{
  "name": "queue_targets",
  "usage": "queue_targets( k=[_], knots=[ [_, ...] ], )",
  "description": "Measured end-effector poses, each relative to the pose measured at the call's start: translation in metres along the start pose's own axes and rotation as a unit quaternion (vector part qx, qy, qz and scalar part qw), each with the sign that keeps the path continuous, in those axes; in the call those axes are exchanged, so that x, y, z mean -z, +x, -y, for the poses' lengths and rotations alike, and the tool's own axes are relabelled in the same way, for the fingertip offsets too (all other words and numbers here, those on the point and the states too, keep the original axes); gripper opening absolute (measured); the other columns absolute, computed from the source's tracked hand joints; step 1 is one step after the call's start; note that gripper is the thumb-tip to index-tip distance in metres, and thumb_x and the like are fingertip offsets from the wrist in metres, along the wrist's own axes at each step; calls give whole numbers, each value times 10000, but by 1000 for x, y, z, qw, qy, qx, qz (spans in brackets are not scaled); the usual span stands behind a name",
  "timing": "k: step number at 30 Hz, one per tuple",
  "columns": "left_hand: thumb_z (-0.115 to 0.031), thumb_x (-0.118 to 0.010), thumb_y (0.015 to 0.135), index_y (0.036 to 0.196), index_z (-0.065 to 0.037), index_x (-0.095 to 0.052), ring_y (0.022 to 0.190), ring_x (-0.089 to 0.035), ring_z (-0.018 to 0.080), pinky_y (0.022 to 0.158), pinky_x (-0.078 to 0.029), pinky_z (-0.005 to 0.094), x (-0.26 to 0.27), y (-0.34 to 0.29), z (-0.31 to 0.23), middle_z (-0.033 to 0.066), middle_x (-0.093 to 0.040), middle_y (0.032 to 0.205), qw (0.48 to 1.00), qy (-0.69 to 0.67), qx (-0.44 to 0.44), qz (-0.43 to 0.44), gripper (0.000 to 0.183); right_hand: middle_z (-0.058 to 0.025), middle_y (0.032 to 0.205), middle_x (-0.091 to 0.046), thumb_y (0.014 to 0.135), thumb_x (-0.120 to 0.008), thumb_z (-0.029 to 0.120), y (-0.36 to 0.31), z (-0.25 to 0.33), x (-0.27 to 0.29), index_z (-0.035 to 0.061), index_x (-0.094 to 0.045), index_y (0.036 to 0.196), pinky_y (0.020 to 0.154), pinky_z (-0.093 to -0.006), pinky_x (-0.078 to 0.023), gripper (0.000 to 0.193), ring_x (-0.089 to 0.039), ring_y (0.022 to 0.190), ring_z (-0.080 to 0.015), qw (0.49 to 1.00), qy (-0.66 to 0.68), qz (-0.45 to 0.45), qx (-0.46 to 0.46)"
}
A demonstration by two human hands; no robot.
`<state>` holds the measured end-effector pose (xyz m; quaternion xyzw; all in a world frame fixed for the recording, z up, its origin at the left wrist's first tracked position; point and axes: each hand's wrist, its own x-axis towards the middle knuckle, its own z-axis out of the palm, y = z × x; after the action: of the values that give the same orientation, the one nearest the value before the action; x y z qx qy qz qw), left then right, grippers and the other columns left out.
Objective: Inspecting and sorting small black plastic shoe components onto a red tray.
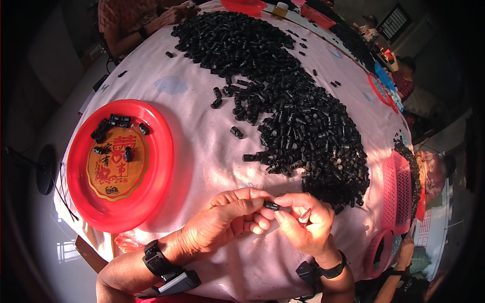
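Observation:
Between both my hands is a small black cylindrical part (272,206). My left hand (227,214) pinches one end of it between thumb and fingers. At its other end, the thumb and forefinger of my right hand (307,227) are closed on it. A small pale, pointed piece (304,216) sticks out among the right hand's curled fingers; its kind I cannot make out. Just beyond my hands spreads a large heap of similar black parts (313,136). To the left stands a round red plastic tray (156,131) with several of these parts lying at its far side.
A pale pink cloth (202,136) covers the table. Pink baskets (396,192) stand along the right edge. At the far left a person (124,25) sits at the table's edge, and other people work on the right. Red trays (243,6) lie at the far end.

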<state>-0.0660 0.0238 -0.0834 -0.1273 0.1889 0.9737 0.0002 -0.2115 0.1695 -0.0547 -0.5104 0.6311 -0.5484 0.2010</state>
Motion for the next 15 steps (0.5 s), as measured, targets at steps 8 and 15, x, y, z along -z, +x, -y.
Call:
queue_targets(
  k=[8,15],
  knots=[
    [-167,-584,994,1138,-36,-625,855,-633,108,813,-513,269,-9,-4,-4,42,-693,978,994,96,33,-42,199,-94,875,-743,897,-631,-54,1,5,7,-26,-630,1112,669,-224,-569,216,-708,778,-95,998,10,62,-27],
    [-129,-589,993,1160,-30,-634,869,-633,106,793,-521,251,-2,-2,-1,59,-696,1009,998,6,63,4,200,-115,863,-738,919,-602,-59,1,3,7,-45,-617,1115,728,-232,-581,198,-724,808,-138,986,122,75,-83]
  ],
)
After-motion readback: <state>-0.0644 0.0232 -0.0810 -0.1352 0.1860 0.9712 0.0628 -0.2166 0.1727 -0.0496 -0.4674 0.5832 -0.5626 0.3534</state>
